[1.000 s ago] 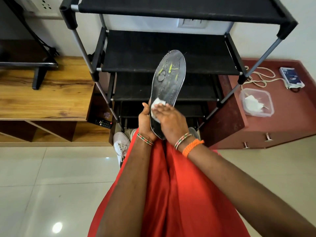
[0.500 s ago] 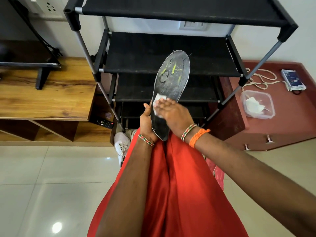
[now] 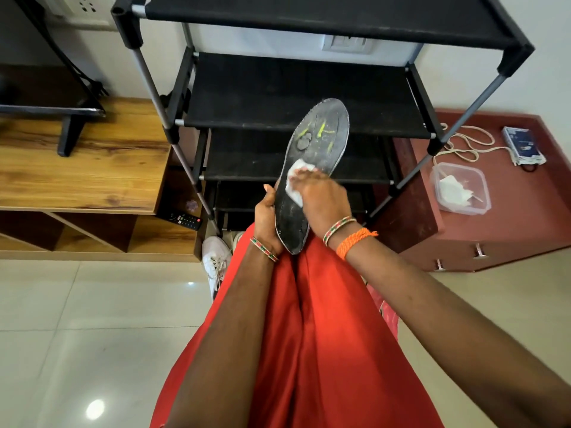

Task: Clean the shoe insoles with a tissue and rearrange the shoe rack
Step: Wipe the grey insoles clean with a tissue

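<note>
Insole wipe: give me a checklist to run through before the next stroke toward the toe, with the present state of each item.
1. Insole held firm: ok, the left hand grips its heel end.
2. Tissue on the surface: ok, the right hand presses it flat on the middle of the insole.
3. Dirt left ahead: not ok, yellow streaks and a grey patch remain near the toe.
4. Tissue clean enough to go on: cannot tell, its working face is hidden.
5. Spare tissue within reach: ok, some lies in the clear container on the red cabinet.
6. Room on the shoe rack: ok, the visible shelves are bare.
</note>
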`<state>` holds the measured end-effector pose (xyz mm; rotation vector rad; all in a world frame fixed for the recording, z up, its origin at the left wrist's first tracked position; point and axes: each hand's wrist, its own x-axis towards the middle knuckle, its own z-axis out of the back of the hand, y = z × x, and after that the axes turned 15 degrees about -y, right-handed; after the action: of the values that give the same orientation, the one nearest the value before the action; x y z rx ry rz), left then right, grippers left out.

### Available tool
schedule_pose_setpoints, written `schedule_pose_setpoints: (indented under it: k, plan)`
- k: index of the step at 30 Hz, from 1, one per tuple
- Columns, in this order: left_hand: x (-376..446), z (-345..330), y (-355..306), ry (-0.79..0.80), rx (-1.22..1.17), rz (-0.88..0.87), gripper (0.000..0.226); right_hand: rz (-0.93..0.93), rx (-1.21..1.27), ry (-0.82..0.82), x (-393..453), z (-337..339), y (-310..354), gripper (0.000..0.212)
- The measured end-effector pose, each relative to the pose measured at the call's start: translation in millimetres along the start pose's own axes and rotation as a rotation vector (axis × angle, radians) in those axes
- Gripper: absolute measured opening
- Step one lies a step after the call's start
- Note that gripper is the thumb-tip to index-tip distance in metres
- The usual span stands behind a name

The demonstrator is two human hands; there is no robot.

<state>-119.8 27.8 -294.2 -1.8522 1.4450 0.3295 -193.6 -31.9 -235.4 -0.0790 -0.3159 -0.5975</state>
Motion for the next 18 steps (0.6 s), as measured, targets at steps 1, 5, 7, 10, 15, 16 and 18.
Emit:
schedule_pose_setpoints:
  k: [1, 5, 7, 10, 15, 16, 18]
  plan:
    - [0.1, 0.4, 1.4, -0.007, 0.007, -0.002, 0.057, -0.081, -0.014, 0.007, 5.6, 3.3, -5.6, 0.032]
    - [-0.1, 2.7, 1.1, -0.020, 0.047, 0.034, 0.068, 0.011, 0.013, -0.035, -7.9, 1.5, 10.1, 0.035]
    - [3.6, 6.0, -2.4, -0.061, 0.063, 0.026, 0.070, 0.188, 0.111, 0.043, -26.9, -6.3, 19.7, 0.039]
    - [2.5, 4.2, -6.0, -0.052, 0.013, 0.038, 0.070, 0.257, -0.033, 0.071, -26.7, -10.9, 1.9, 0.057]
    - [0.3, 0.3, 4.4, 0.027, 0.020, 0.016, 0.059, 0.057, -0.209, 0.131, -8.8, -4.9, -8.9, 0.087]
    - [-1.6, -0.8, 4.2, 0.025, 0.048, 0.014, 0.058, 0.050, -0.160, 0.126, -13.5, -5.4, -2.2, 0.087]
    - [0.2, 1.1, 0.9, -0.004, 0.087, -0.021, 0.058, 0.103, -0.060, 0.129, -34.1, -6.7, 14.4, 0.083]
